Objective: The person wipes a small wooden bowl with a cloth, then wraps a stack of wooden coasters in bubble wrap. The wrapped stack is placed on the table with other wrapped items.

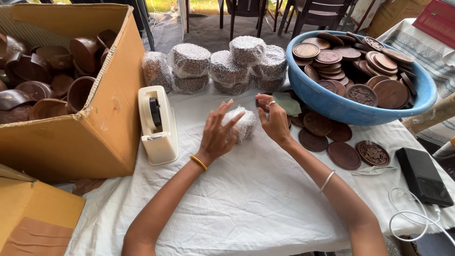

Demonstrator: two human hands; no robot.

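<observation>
while both open hands, left hand (217, 135) and right hand (274, 118), touch a wrapped bundle (242, 124), wooden discs fill the blue basin (332, 102).

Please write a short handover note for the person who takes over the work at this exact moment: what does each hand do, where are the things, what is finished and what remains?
Left hand: open, fingers spread, resting against the bubble-wrapped bundle on the white cloth.
Right hand: on the bundle's other side, fingers curled at its top edge.
Tape dispenser: left of the bundle, within reach.
Done: several wrapped bundles are stacked at the back of the table.
Left: unwrapped brown round lids fill the blue basin, with more loose lids beside it; brown bowls sit in the cardboard box on the left.
Whether the bundle in hand is taped shut cannot be told.
</observation>
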